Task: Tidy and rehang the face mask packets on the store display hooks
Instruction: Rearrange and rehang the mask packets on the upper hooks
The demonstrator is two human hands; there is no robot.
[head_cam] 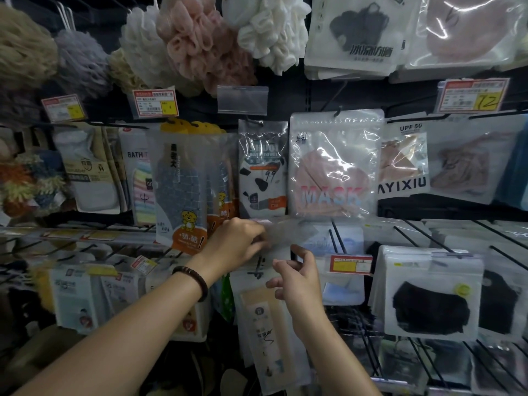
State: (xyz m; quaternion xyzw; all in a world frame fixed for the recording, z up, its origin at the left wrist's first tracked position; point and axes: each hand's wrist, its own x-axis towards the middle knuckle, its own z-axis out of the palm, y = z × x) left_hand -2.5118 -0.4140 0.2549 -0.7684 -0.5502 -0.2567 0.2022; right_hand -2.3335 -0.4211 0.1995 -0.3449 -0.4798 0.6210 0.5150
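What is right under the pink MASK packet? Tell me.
Below the pink MASK packet, the left hand holds a blurred clear packet; it partly covers a pale blue-printed packet behind.

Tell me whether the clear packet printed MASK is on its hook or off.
On: the glossy clear pink-mask packet hangs upright from a black hook at its top.
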